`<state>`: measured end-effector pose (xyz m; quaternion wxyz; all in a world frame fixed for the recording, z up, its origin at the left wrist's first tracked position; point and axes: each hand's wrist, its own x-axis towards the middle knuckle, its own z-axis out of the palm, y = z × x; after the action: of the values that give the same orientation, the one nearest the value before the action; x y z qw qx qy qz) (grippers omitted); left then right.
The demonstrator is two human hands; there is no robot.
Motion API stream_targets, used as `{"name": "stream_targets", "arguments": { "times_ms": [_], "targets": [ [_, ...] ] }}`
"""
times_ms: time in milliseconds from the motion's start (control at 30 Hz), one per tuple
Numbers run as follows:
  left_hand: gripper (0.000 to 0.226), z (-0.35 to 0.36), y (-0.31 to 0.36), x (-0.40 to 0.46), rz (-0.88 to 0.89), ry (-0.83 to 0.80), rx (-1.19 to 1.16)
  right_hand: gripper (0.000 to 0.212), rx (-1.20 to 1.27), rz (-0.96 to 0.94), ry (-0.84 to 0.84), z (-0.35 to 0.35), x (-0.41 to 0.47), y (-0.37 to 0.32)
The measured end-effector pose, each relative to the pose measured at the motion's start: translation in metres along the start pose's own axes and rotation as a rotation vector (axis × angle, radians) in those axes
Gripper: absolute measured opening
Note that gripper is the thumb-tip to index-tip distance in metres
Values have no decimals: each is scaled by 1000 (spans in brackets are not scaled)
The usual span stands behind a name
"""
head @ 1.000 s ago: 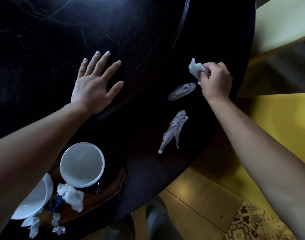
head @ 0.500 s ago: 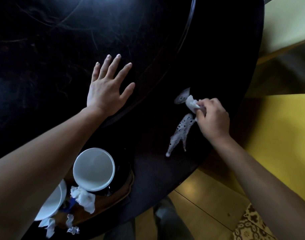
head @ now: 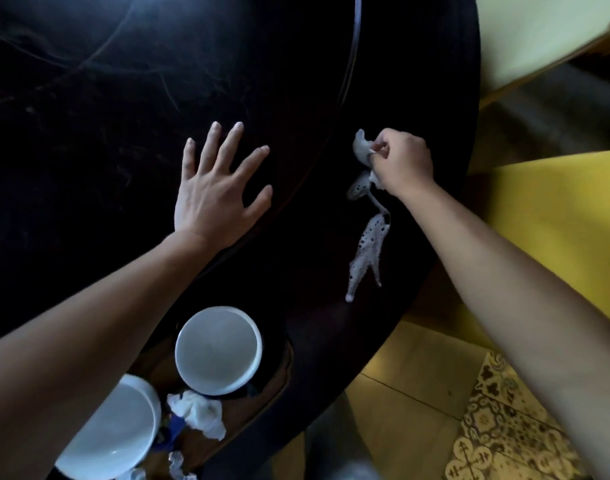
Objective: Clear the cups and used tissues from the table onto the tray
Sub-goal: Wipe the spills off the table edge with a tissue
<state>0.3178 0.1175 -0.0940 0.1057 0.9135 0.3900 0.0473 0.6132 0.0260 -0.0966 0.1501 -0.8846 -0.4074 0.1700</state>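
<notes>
My right hand is closed on a white tissue, pressed to the black round table just above a streak of foamy white spill. My left hand lies flat on the table with its fingers spread and nothing in it. At the lower left a brown wooden tray holds a white cup, a second white cup partly under my left forearm, and a crumpled tissue.
The table's curved edge runs down the right side. Beyond it are yellow seats, a pale cushion and a tan floor with a patterned tile. Small wrappers lie at the tray's near end.
My right hand with the tissue swept down into the spill, then back up; the upper spill patch is smeared and smaller. My left hand stays flat.
</notes>
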Motion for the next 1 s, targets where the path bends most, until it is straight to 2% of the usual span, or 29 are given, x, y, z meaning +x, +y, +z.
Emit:
{"name": "stream_targets", "arguments": {
  "times_ms": [200, 300, 367, 467, 633, 900, 1000],
  "targets": [
    [62, 2, -1, 0, -4, 24, -31, 10, -28, -55, -85, -3, -46, 4],
    [64, 0, 0, 1, -129, 105, -83, 11, -35, -95, -122, -3, -45, 8],
    [65, 1, 1, 2, -186, 91, -68, 11, -50, -134, -167, -7, -39, 11],
    [66, 1, 4, 7, -165, 61, -52, 10, -28, -202, -244, -16, -32, 18],
    [65, 4, 8, 12, -182, 73, -62, 12, 118, -314, -96, -23, -22, 18],
    [62, 5, 15, 22, -197, 79, -54, 9, -28, -424, -282, -4, -67, 25],
    [62, 6, 16, 23, -197, 90, -69, 12, 40, -427, -244, -15, -58, 27]
  ]
}}
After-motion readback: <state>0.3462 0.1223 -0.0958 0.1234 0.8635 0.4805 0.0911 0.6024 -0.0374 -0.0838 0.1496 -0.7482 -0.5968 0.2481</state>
